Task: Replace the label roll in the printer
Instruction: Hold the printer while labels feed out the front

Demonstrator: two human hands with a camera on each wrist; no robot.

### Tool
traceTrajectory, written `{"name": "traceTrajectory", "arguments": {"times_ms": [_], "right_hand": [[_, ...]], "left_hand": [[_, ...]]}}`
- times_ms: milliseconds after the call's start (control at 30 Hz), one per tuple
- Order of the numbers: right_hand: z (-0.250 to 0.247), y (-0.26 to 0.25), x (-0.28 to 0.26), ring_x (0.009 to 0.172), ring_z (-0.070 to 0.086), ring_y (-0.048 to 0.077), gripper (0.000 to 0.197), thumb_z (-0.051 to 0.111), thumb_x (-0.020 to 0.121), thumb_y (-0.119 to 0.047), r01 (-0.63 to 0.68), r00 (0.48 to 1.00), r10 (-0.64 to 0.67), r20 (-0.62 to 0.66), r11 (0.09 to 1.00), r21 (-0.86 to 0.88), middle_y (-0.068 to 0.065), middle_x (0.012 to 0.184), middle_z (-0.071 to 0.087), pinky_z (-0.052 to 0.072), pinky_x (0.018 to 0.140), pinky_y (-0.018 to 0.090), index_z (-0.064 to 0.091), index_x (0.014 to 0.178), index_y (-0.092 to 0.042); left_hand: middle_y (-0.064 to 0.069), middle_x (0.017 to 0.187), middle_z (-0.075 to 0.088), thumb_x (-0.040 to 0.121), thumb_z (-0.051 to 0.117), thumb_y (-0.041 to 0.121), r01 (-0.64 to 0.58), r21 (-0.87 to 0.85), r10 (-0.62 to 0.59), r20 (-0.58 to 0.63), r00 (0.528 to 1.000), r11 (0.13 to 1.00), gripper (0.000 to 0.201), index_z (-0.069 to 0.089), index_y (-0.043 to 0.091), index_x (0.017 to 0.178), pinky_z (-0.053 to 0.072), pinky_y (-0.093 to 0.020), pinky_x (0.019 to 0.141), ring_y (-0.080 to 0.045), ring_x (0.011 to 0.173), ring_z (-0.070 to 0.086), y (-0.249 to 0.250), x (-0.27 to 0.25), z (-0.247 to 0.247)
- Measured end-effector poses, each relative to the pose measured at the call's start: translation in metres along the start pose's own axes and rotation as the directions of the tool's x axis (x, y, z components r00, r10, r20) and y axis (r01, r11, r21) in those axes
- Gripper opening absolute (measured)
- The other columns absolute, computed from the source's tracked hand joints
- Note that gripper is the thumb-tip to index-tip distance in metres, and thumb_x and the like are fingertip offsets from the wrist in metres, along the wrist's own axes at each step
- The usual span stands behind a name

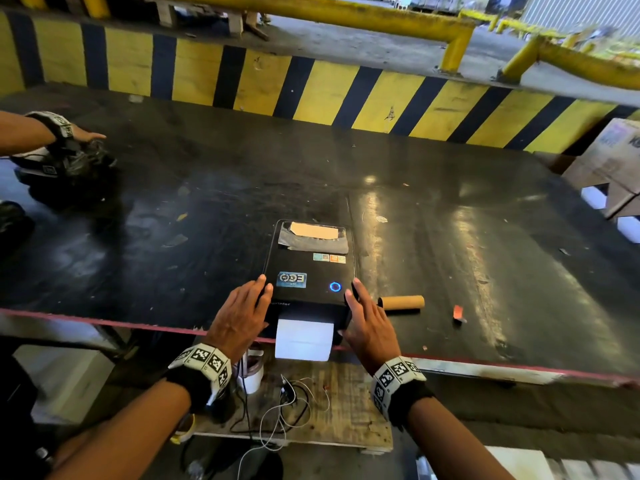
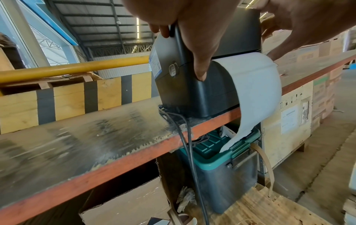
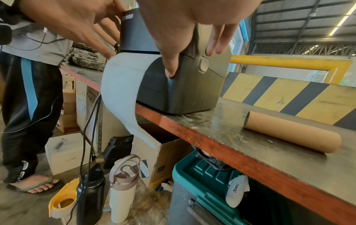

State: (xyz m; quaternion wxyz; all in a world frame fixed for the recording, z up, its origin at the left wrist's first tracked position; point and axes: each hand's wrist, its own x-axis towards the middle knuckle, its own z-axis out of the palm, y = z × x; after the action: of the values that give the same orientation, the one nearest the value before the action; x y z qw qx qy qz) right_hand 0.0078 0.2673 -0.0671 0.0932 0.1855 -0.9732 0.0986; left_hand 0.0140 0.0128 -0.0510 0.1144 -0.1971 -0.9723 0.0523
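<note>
A black label printer [image 1: 310, 268] stands at the table's near edge with its lid down and a blue ring light [image 1: 335, 286] lit. A white label strip [image 1: 304, 339] hangs from its front slot over the edge. My left hand [image 1: 258, 299] rests on the printer's left side, fingers straight, with the thumb [image 2: 200, 73] down the front corner. On the printer's right side my right hand [image 1: 356, 306] lies the same way, its thumb [image 3: 170, 68] pressed on the front corner. An empty brown cardboard core [image 1: 401, 302] lies just right of the printer.
Another person's hand [image 1: 83, 135] touches a black bundle [image 1: 79, 161] at the far left. A yellow-black striped barrier [image 1: 311, 91] backs the table. Cardboard boxes [image 1: 616, 161] stand at the right. Below the red table edge [image 1: 104, 323] are a green-lidded bin [image 3: 202, 172], bottles [image 3: 123, 182] and cables [image 1: 287, 407].
</note>
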Motion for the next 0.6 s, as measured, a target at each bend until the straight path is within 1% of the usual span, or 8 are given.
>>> {"name": "traceTrajectory", "arguments": {"times_ms": [167,300,433,533,600], "right_hand": [[-0.0005,0.0000,-0.0012,0.116,0.058,0.032,0.092,0.088,0.056,-0.023,-0.018,1.000,0.018,0.010,0.999,0.032,0.020,0.146,0.039,0.052,0.090,0.038,0.041,0.132,-0.004],[-0.0027,-0.0015,-0.0010,0.124,0.050,0.036,0.085,0.082,0.066,-0.017,-0.016,1.000,0.015,0.021,0.998,0.063,0.020,0.151,0.029,0.046,0.098,0.043,0.038,0.137,-0.002],[-0.0029,-0.0026,-0.0025,0.126,0.048,0.035,0.086,0.082,0.066,-0.017,-0.028,0.999,0.026,0.027,0.997,0.070,0.019,0.152,0.028,0.045,0.099,0.042,0.035,0.137,-0.004],[-0.0037,-0.0046,-0.0038,0.131,0.043,0.035,0.085,0.079,0.070,-0.017,-0.044,0.999,0.042,0.033,0.995,0.084,0.017,0.154,0.022,0.041,0.103,0.042,0.032,0.140,-0.005],[-0.0048,-0.0058,-0.0040,0.131,0.043,0.035,0.084,0.078,0.071,-0.016,-0.058,0.998,0.055,0.035,0.994,0.093,0.017,0.155,0.020,0.041,0.103,0.043,0.032,0.140,-0.004]], "left_hand": [[-0.029,0.112,0.064,0.039,0.093,0.031,0.013,-0.018,-0.013,0.000,1.000,1.000,0.100,0.042,-0.004,0.117,0.057,-0.043,0.079,-0.038,0.096,0.067,0.0017,-0.0001,-0.0010],[-0.029,0.113,0.063,0.040,0.093,0.030,0.023,-0.029,-0.022,0.004,1.000,0.999,0.100,0.042,-0.004,0.118,0.057,-0.044,0.079,-0.038,0.097,0.066,0.0031,-0.0006,-0.0012],[-0.029,0.114,0.063,0.041,0.093,0.030,0.032,-0.032,-0.032,0.002,0.999,0.999,0.100,0.041,-0.004,0.119,0.057,-0.044,0.080,-0.038,0.098,0.066,0.0040,-0.0012,-0.0022],[-0.028,0.113,0.063,0.042,0.093,0.029,0.032,-0.028,-0.032,0.000,1.000,0.999,0.098,0.041,-0.003,0.118,0.057,-0.043,0.079,-0.037,0.097,0.066,0.0044,-0.0016,-0.0035],[-0.028,0.113,0.063,0.042,0.093,0.030,0.032,-0.024,-0.032,-0.006,0.999,0.999,0.097,0.042,-0.003,0.118,0.057,-0.042,0.079,-0.037,0.097,0.066,0.0041,-0.0016,-0.0044]]}}
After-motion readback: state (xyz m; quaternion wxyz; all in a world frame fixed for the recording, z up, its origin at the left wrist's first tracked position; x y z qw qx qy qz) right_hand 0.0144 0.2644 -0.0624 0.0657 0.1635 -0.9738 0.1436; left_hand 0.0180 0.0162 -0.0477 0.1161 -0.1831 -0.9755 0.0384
